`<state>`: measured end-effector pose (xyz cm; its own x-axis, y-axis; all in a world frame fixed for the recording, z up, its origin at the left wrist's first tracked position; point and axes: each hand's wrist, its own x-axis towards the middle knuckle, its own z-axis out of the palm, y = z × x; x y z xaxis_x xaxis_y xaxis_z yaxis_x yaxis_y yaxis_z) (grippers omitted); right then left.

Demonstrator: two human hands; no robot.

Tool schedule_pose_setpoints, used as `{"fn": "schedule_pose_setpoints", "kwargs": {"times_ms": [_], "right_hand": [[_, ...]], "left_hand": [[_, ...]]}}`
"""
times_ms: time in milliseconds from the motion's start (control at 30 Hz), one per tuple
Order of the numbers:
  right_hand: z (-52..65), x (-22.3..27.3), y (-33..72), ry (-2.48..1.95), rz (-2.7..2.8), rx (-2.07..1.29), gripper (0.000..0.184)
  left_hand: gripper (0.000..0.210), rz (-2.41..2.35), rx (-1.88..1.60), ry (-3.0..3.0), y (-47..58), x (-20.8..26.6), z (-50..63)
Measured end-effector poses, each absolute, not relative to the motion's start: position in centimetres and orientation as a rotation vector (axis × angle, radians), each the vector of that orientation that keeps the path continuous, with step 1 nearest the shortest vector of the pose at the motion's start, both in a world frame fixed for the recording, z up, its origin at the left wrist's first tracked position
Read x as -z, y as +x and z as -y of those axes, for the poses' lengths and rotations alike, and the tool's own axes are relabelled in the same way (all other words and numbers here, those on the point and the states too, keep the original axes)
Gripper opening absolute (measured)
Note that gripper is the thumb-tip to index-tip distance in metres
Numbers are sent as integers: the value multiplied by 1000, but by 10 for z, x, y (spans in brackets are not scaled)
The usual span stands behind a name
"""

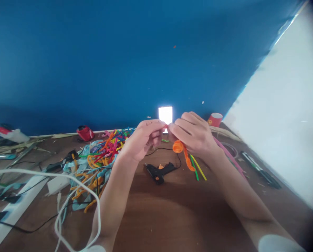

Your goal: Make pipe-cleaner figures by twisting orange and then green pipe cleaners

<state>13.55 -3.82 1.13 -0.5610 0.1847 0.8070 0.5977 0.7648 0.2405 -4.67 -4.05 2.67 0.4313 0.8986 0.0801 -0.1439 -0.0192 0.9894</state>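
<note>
My left hand [148, 135] and my right hand [194, 133] are raised over the table, fingertips nearly meeting. Both pinch a red-orange bit of an orange pipe cleaner [167, 126] between thumb and forefinger. Below my right palm hangs an orange coil [178, 146] with a fuzzy, bent tail. How it joins the pinched bit is hidden by my fingers. Under my hands a black hot glue gun [160, 172] lies on the brown table [156, 217]. Green and yellow pipe cleaners [198, 168] stick out beneath my right wrist.
A tangled heap of coloured pipe cleaners [106, 154] lies left. In front is a white power strip [17, 210], with a white cable [98, 206] looping near my left forearm. A glowing screen [165, 114] stands by the blue wall. Right are a red roll [215, 119] and a dark pen [260, 169].
</note>
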Motion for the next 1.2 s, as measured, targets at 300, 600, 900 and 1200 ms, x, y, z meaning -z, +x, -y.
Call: {"fn": "schedule_pose_setpoints", "kwargs": {"times_ms": [300, 600, 900, 1200], "right_hand": [[40, -15, 132, -784, 1786, -510, 23], [42, -20, 128, -811, 1734, -720, 22], [37, -10, 125, -832, 1872, -370, 19], [28, -2, 142, -611, 2104, 614, 16]], "left_hand": [[12, -955, -1394, 2266, -48, -28, 44], [16, -1077, -1557, 2484, -44, -17, 38], [26, -1227, -1401, 2284, -41, -16, 41], [31, -737, -916, 1283, -44, -24, 37]]}}
